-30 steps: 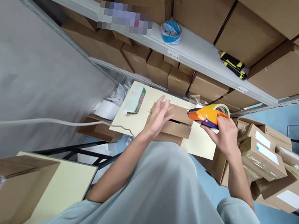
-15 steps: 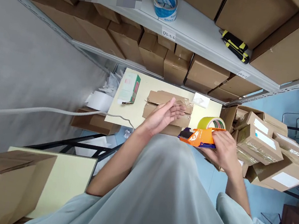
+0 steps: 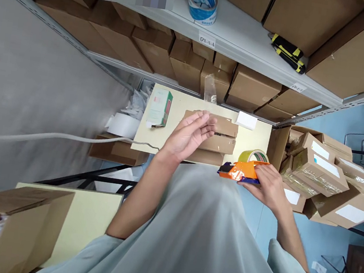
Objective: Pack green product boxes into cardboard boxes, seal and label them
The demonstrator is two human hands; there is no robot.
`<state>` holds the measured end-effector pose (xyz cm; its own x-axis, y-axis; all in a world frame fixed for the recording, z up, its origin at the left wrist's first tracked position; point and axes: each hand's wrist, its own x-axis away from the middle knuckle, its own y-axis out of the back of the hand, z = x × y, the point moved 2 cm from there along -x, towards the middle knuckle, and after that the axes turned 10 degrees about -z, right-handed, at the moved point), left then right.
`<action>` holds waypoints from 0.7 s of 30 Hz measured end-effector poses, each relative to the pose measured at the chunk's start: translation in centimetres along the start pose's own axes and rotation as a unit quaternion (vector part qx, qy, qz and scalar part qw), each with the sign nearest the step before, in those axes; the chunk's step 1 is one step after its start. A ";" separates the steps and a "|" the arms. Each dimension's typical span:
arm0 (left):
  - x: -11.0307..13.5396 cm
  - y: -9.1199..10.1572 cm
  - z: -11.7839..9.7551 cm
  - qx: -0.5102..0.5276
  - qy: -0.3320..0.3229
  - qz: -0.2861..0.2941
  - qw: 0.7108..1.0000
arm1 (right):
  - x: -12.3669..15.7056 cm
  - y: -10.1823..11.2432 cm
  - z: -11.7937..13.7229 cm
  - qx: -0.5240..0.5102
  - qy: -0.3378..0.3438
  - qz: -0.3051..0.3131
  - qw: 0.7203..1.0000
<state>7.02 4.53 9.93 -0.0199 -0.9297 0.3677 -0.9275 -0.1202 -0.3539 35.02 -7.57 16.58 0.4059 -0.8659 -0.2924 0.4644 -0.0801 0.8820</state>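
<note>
My left hand (image 3: pixel 191 133) is raised over the left part of a closed brown cardboard box (image 3: pixel 223 145), palm turned up, fingers loosely curved and apart. Just beyond its fingertips a strip of clear tape (image 3: pixel 210 88) shows against the boxes behind; whether it touches the fingers I cannot make out. An orange and dark blue tape dispenser (image 3: pixel 243 171) is gripped in my right hand (image 3: pixel 270 186), its dark front end pointing left, near the table's front edge. Right behind it stands a roll of yellow tape (image 3: pixel 253 156).
On the pale table (image 3: pixel 172 130) are a green and white box (image 3: pixel 159 108) and a small white item (image 3: pixel 246 120). Behind rises a shelf with cartons, a blue tape roll (image 3: pixel 202 5) and yellow-black cutters (image 3: pixel 287 53). Packed parcels (image 3: pixel 323 171) fill a carton at right. A grey cable (image 3: pixel 65 136) crosses the left.
My left hand has moved left and slightly up, uncovering more of the box. The clear strip now shows beyond the fingertips. The dispenser stays in my right hand, slightly lower.
</note>
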 end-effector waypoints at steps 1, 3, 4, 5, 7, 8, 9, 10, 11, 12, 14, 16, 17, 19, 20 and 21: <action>0.0 0.0 -0.1 -0.001 -0.005 -0.001 1.000 | 0.1 0.0 0.1 -0.003 0.001 -0.003 1.000; 0.0 0.1 -0.2 -0.007 -0.025 -0.015 1.000 | 0.1 -0.2 0.2 -0.011 -0.001 -0.005 1.000; 0.0 0.1 -0.3 -0.011 -0.040 -0.030 0.999 | 0.1 -0.2 0.3 -0.014 -0.005 -0.004 1.000; -0.1 0.1 -0.4 -0.017 -0.057 -0.048 0.997 | 0.2 -0.3 0.3 -0.019 -0.011 0.000 1.000; -0.2 0.3 -0.6 -0.035 -0.093 -0.088 0.991 | 0.1 -0.4 0.2 -0.030 -0.023 0.008 0.999; -0.3 0.4 -0.7 -0.044 -0.114 -0.106 0.987 | 0.1 -0.4 0.2 -0.037 -0.029 0.013 0.999; -0.4 0.6 -0.9 -0.052 -0.138 -0.121 0.982 | 0.1 -0.5 0.2 -0.043 -0.033 0.018 0.998; -0.5 0.8 -1.0 -0.060 -0.163 -0.133 0.976 | 0.0 -0.5 0.1 -0.049 -0.036 0.023 0.998; -0.6 1.0 -1.1 -0.066 -0.190 -0.143 0.969 | 0.0 -0.5 0.0 -0.053 -0.040 0.029 0.997; -0.7 1.3 -1.2 -0.070 -0.213 -0.152 0.963 | -0.1 -0.4 -0.1 -0.057 -0.045 0.036 0.997; -1.0 2.1 -1.4 -0.069 -0.238 -0.165 0.955 | -0.3 -0.3 -0.4 -0.067 -0.056 0.049 0.995; -1.5 3.2 -1.4 -0.054 -0.237 -0.170 0.955 | -0.6 0.0 -0.9 -0.077 -0.072 0.062 0.992; -1.6 3.9 -1.4 -0.045 -0.230 -0.172 0.957 | -0.9 0.1 -1.2 -0.080 -0.080 0.069 0.991; -1.9 5.4 -1.2 -0.027 -0.210 -0.172 0.962 | -1.4 0.4 -1.9 -0.083 -0.099 0.090 0.988; -2.0 6.1 -1.0 -0.022 -0.195 -0.172 0.965 | -1.8 0.6 -2.3 -0.084 -0.109 0.103 0.985; -2.0 6.9 -0.8 -0.018 -0.178 -0.170 0.969 | -2.3 0.7 -2.7 -0.086 -0.119 0.117 0.982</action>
<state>0.37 5.82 7.42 0.4137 -0.9001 0.1366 -0.8699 -0.4351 -0.2324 36.50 -4.34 16.88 0.3306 -0.9435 0.0229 0.5147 0.2006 0.8336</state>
